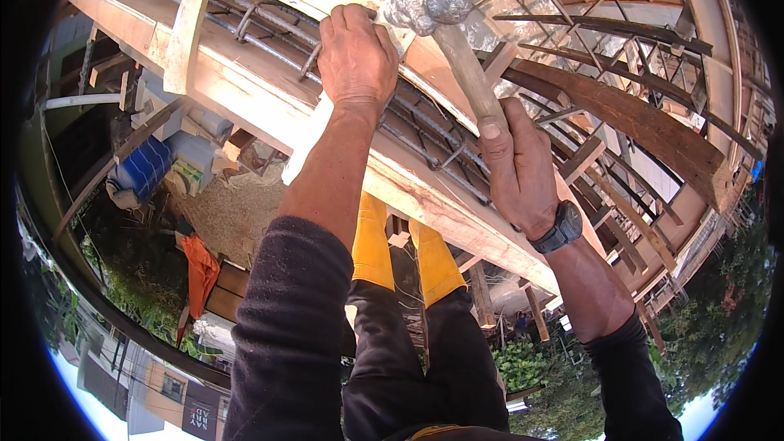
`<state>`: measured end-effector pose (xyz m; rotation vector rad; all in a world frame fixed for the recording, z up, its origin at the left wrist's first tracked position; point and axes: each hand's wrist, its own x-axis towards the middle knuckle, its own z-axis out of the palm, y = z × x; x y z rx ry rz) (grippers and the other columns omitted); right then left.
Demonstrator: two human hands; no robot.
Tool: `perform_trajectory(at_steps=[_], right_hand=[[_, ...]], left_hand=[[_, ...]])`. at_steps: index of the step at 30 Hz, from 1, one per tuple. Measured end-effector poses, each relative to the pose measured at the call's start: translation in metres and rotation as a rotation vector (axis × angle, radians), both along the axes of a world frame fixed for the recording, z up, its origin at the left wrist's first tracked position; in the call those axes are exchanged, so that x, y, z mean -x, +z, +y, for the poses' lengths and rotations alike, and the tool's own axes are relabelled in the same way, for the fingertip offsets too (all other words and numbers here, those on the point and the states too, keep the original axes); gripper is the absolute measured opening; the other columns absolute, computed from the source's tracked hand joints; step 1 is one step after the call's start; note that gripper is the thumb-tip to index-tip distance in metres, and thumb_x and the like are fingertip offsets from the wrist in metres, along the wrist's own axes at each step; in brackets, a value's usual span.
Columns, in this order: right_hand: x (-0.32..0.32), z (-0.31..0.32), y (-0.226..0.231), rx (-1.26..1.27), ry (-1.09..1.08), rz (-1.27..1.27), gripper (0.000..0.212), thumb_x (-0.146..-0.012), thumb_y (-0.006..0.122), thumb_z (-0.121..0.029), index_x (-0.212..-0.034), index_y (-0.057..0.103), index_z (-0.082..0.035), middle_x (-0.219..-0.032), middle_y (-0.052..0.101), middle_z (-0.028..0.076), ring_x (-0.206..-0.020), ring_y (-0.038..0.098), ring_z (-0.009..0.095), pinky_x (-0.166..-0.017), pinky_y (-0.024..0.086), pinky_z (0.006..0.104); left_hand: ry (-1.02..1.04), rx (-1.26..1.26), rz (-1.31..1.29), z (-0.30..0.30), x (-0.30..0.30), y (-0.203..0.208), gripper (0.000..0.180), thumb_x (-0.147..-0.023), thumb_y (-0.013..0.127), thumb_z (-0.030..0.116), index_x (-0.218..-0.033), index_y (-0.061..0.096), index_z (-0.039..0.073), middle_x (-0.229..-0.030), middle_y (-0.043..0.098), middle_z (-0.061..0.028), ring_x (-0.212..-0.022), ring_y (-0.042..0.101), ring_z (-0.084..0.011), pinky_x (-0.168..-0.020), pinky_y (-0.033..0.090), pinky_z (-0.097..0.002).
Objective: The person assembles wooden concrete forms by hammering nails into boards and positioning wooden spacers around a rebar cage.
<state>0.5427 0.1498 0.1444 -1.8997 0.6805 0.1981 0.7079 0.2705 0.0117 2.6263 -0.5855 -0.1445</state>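
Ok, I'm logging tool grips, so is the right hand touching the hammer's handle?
Touching. The head view shows the right hand closed around the handle near its lower end, with the thumb lying along it.

Orange cloth [198,269] — blue striped bundle [144,167]

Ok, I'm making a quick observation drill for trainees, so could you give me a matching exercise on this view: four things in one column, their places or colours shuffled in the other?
Column one
1. Hammer
2. Wristwatch
3. Boots
4. Steel bars

Column two
A. Yellow
B. Running alongside wooden boards
C. Gripped in the right hand
D. Strapped round a wrist

Right pairs: 1-C, 2-D, 3-A, 4-B.
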Motion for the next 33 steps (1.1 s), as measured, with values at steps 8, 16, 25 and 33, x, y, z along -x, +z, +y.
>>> perform_trajectory(at_steps=[8, 16, 25, 33], right_hand=[[-0.011, -0.017, -0.018, 0.166, 0.096, 0.211, 0.047, -0.104, 0.055, -0.043, -0.113, 0.054, 0.004, -0.071, 0.062, 0.014, -0.066, 0.068, 0.024, -0.059, 0.050, 0.0369], [0.010, -0.007, -0.011, 0.081, -0.005, -0.231, 0.039, -0.104, 0.055, -0.038, -0.110, 0.054, 0.001, -0.070, 0.061, 0.018, -0.062, 0.063, 0.038, -0.061, 0.049, 0.0396], [0.011, -0.011, -0.020, 0.008, 0.022, -0.249, 0.046, -0.106, 0.049, -0.041, -0.120, 0.056, 0.003, -0.077, 0.066, 0.022, -0.064, 0.068, 0.032, -0.059, 0.049, 0.0442], [0.002, -0.016, -0.012, 0.059, 0.004, -0.221, 0.043, -0.107, 0.047, -0.037, -0.111, 0.056, 0.005, -0.070, 0.062, 0.024, -0.065, 0.066, 0.038, -0.060, 0.048, 0.0444]], left_hand=[[-0.010, 0.017, 0.049, -0.009, -0.002, 0.002, 0.016, -0.093, 0.056, 0.015, -0.103, 0.056, 0.003, -0.113, 0.058, -0.0164, -0.109, 0.055, -0.0371, -0.090, 0.051, -0.0487], [0.055, 0.064, 0.075, -0.012, 0.003, 0.017, 0.017, -0.093, 0.056, 0.016, -0.103, 0.056, 0.002, -0.110, 0.058, -0.0150, -0.108, 0.056, -0.0355, -0.088, 0.054, -0.0471], [0.041, 0.078, 0.073, -0.006, 0.003, 0.009, 0.022, -0.093, 0.059, 0.020, -0.107, 0.057, 0.004, -0.113, 0.059, -0.0156, -0.112, 0.053, -0.0379, -0.092, 0.048, -0.0494], [0.020, 0.009, 0.031, -0.003, 0.005, 0.005, 0.015, -0.092, 0.056, 0.015, -0.100, 0.055, 0.002, -0.110, 0.057, -0.0160, -0.109, 0.055, -0.0364, -0.089, 0.053, -0.0479]])
